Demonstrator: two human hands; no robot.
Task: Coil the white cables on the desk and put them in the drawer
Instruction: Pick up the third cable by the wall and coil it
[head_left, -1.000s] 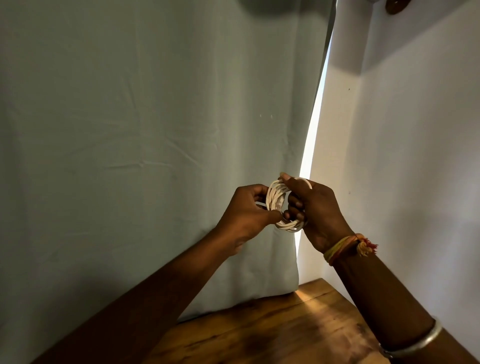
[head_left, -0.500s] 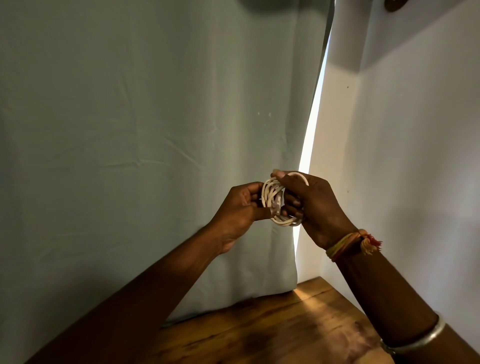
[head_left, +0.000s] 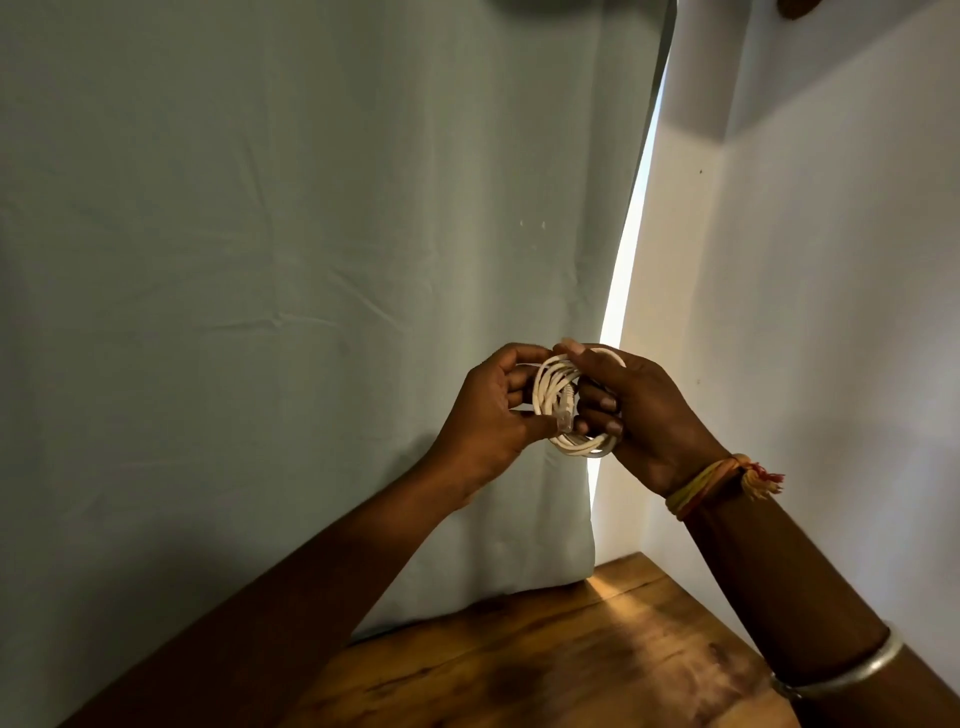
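Both hands grip one coiled white cable (head_left: 558, 400) in the air above the wooden counter (head_left: 545, 670): the left hand (head_left: 488, 421) pinches its clear plug (head_left: 721, 415), the right hand (head_left: 644, 415) has fingers through the loops. A curtain (head_left: 311, 260) hangs behind.

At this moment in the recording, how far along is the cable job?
Done: one white cable is wound into a tight coil. In hand: both the left hand and right hand hold it above the wooden desk, with its clear plug at the front. Left: stowing it; no drawer or other cables are in view.
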